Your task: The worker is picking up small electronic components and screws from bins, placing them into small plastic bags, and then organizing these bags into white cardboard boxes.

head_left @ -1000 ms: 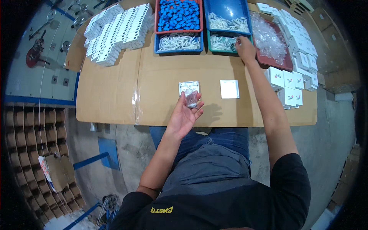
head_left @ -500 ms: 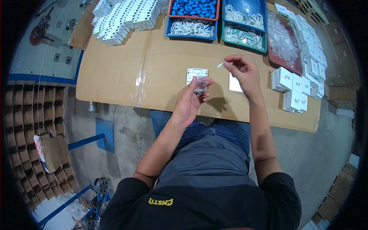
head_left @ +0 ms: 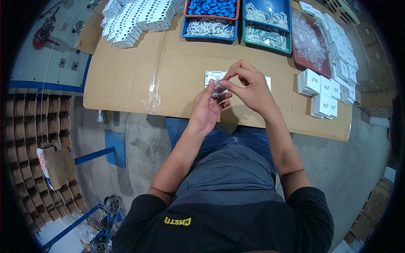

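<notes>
My left hand is closed round a small clear plastic bag, held up between thumb and fingers above the table's near edge. My right hand has come up to the bag's mouth, with thumb and forefinger pinched together there. Whatever sits in that pinch is hidden by the fingers. Just beyond the bag lies a white square frame-like plate, partly covered by my hands. A flat white piece shows in part behind my right wrist.
A cardboard-covered table bears stacked white boxes at far left and more white boxes at right. Trays hold blue pieces and white plugs. A dark red tray holds clear bags.
My right hand has moved left and down to the bag in my left hand. The small white plug it pinched no longer shows. My left hand stays nearly in place.
</notes>
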The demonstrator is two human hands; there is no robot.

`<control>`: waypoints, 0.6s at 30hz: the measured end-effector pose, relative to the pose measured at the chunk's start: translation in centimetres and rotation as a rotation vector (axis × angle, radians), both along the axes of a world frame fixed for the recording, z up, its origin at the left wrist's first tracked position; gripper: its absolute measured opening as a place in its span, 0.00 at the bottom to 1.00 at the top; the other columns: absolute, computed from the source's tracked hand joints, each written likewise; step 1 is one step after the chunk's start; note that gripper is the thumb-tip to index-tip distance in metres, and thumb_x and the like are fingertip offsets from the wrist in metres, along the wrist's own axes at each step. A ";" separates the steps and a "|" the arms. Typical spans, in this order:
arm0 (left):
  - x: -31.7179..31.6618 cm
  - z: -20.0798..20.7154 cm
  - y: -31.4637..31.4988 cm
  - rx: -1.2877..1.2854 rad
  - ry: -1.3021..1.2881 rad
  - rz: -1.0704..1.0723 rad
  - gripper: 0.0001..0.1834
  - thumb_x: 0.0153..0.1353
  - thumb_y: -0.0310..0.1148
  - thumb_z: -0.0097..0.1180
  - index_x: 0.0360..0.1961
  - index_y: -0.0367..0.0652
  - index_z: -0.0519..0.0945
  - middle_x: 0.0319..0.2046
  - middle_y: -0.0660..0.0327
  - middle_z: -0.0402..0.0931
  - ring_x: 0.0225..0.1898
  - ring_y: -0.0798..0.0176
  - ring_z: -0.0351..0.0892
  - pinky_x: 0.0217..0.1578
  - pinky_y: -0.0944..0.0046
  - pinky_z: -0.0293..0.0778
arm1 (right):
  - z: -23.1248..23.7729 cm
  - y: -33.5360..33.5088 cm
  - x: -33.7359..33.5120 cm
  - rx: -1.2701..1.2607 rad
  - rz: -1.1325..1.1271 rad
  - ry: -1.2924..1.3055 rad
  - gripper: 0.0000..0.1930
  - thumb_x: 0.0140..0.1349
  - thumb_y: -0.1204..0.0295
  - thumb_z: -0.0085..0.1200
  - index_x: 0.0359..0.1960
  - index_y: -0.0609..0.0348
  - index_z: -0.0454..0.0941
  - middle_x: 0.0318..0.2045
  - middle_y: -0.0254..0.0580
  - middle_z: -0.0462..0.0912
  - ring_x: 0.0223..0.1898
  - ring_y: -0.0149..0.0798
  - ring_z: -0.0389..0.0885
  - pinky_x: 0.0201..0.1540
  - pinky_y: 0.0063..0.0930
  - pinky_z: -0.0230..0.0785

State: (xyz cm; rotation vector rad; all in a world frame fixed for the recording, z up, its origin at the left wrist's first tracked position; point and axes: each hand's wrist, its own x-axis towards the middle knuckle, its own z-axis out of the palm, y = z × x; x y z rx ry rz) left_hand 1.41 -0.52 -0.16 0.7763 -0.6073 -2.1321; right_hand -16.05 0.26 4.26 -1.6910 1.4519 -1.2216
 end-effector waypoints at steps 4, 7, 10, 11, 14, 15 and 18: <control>0.2 -0.2 0.0 0.087 0.019 0.020 0.22 0.74 0.54 0.50 0.51 0.48 0.78 0.42 0.66 0.81 0.44 0.69 0.81 0.43 0.65 0.76 | -0.2 -0.2 0.2 -0.030 0.075 0.098 0.07 0.61 0.70 0.67 0.35 0.60 0.84 0.35 0.33 0.78 0.34 0.30 0.75 0.32 0.21 0.63; 0.5 -0.9 -0.1 0.118 0.021 0.009 0.22 0.74 0.55 0.50 0.52 0.50 0.79 0.43 0.66 0.81 0.44 0.70 0.81 0.42 0.65 0.76 | 0.4 -0.2 -0.1 -0.004 0.162 0.196 0.08 0.62 0.69 0.66 0.37 0.60 0.84 0.37 0.35 0.78 0.38 0.35 0.79 0.36 0.24 0.68; 0.4 -0.2 0.1 0.115 -0.007 -0.014 0.24 0.74 0.57 0.48 0.53 0.50 0.79 0.45 0.66 0.82 0.45 0.71 0.81 0.42 0.66 0.76 | 2.2 -0.4 -0.6 0.158 0.268 0.266 0.08 0.61 0.68 0.66 0.38 0.58 0.85 0.39 0.35 0.79 0.39 0.35 0.79 0.37 0.28 0.69; 0.3 0.2 0.1 0.102 -0.034 -0.029 0.25 0.74 0.58 0.48 0.54 0.50 0.79 0.47 0.66 0.82 0.46 0.71 0.81 0.42 0.66 0.76 | 2.3 -0.5 -0.7 0.159 0.266 0.266 0.08 0.61 0.68 0.66 0.38 0.58 0.85 0.39 0.35 0.79 0.39 0.35 0.79 0.37 0.28 0.69; 0.5 -0.1 -0.1 0.086 -0.005 -0.083 0.27 0.74 0.59 0.46 0.56 0.49 0.78 0.50 0.65 0.82 0.48 0.70 0.81 0.41 0.66 0.76 | 2.1 -0.9 -1.0 0.090 0.273 0.205 0.09 0.60 0.70 0.65 0.39 0.59 0.85 0.41 0.35 0.79 0.40 0.34 0.78 0.39 0.28 0.69; 0.5 0.0 0.0 0.085 -0.003 -0.083 0.27 0.74 0.59 0.46 0.56 0.49 0.78 0.50 0.65 0.82 0.48 0.70 0.81 0.41 0.66 0.76 | 1.8 -1.0 -1.2 0.109 0.336 0.121 0.08 0.60 0.72 0.65 0.39 0.60 0.84 0.41 0.34 0.79 0.40 0.33 0.78 0.39 0.28 0.69; 0.3 0.4 0.1 0.057 -0.012 -0.084 0.27 0.75 0.58 0.44 0.57 0.48 0.78 0.50 0.64 0.82 0.49 0.68 0.82 0.42 0.64 0.78 | 1.5 -1.4 -1.7 0.147 0.418 0.047 0.08 0.58 0.74 0.63 0.38 0.63 0.83 0.40 0.37 0.79 0.40 0.34 0.79 0.41 0.29 0.70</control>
